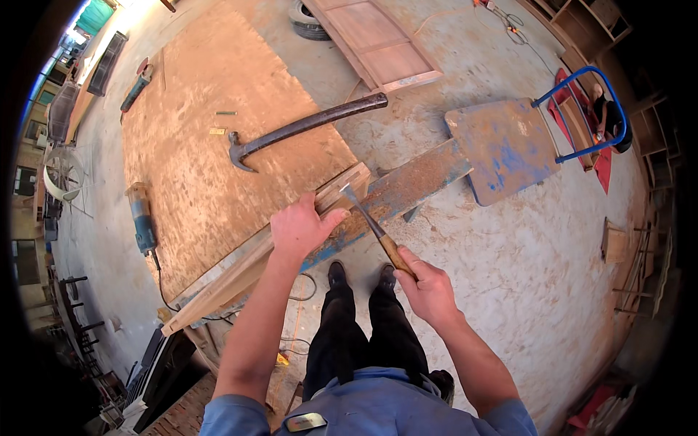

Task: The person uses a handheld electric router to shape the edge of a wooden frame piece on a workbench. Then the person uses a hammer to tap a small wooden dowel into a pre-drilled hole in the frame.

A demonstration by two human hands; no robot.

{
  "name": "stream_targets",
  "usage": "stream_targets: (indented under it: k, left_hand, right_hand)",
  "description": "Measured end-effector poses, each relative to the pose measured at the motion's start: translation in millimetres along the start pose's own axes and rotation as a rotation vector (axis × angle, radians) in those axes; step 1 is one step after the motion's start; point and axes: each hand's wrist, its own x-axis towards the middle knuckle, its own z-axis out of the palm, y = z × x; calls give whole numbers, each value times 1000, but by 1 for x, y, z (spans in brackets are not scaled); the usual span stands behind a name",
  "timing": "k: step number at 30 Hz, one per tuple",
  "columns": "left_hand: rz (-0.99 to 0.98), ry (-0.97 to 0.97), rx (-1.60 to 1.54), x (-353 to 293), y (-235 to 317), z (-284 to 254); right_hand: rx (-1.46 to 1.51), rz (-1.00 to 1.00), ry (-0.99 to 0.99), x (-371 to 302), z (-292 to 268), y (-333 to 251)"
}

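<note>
My right hand [429, 289] is closed round the wooden handle of a chisel [370, 221]. The chisel's metal blade points up and left, its tip at the right end of a long pale wooden bar [218, 296]. Over that bar, close to the same end, my left hand [299, 227] grips it with the thumb stretched toward the blade; the fingers on the far side are partly hidden. A claw hammer [313, 125] with a dark handle lies beyond, on the plywood bench top [196, 80].
A corded power tool [141, 218] and an angle grinder [137, 86] lie along the bench's left side. A small brass-coloured piece [217, 131] sits near the hammer. Right of the bar are a rusty blue beam [418, 178] and a platform trolley [505, 149]. A person [607, 116] is at far right.
</note>
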Motion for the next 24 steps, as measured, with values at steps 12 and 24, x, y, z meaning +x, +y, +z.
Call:
stream_targets:
  k: [12,24]
  left_hand:
    - [-18,10,-31,-5,8,-2]
    - [-25,-55,-80,-6,1,-7]
  right_hand:
    - [36,192,-141,7,-3,-32]
    - [-210,-79,-6,-4,25,9]
